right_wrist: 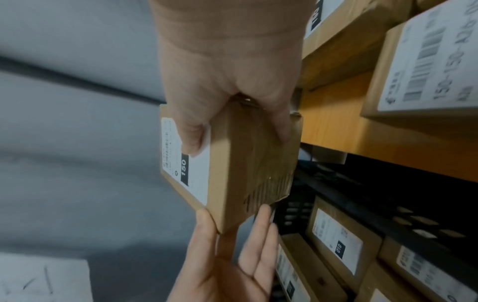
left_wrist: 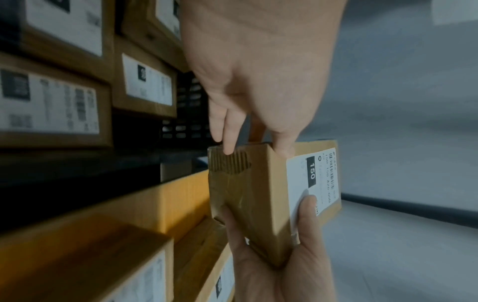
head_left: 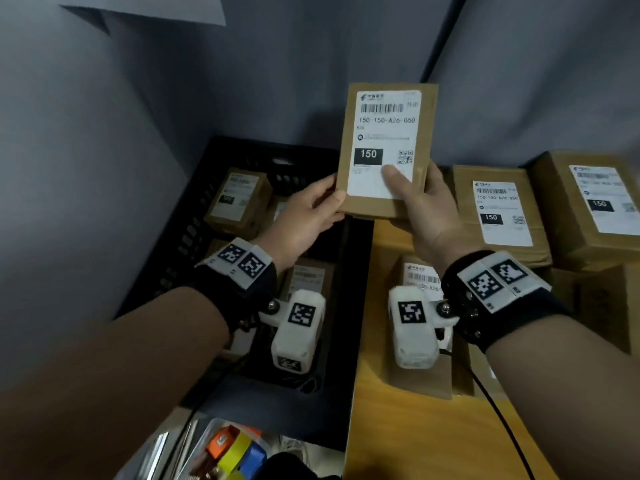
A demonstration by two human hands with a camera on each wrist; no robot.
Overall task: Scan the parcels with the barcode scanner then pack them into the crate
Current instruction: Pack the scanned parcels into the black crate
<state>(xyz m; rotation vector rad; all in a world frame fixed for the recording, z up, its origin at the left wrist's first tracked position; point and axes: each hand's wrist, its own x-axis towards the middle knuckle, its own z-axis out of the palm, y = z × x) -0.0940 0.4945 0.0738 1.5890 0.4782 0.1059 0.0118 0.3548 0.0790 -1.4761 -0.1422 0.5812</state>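
I hold one brown cardboard parcel (head_left: 384, 133) upright in the air, its white label marked 150 facing me. It hangs above the line where the black crate (head_left: 194, 220) meets the wooden table (head_left: 391, 427). My right hand (head_left: 415, 195) grips its lower right part, thumb pressed on the label and fingers behind. My left hand (head_left: 311, 209) pinches the lower left corner between thumb and nearly straight fingers. The left wrist view shows the parcel (left_wrist: 261, 194) end-on with my left hand (left_wrist: 253, 102) above it. The right wrist view shows the same parcel (right_wrist: 232, 163). No scanner is visible.
Several labelled parcels (head_left: 237, 199) lie in the crate. More labelled parcels (head_left: 498, 209) are stacked on the table at the right, and one parcel (head_left: 420, 275) lies under my right wrist. A clear bin with coloured tape rolls (head_left: 235, 448) sits near me. A black cable (head_left: 502, 420) crosses the table.
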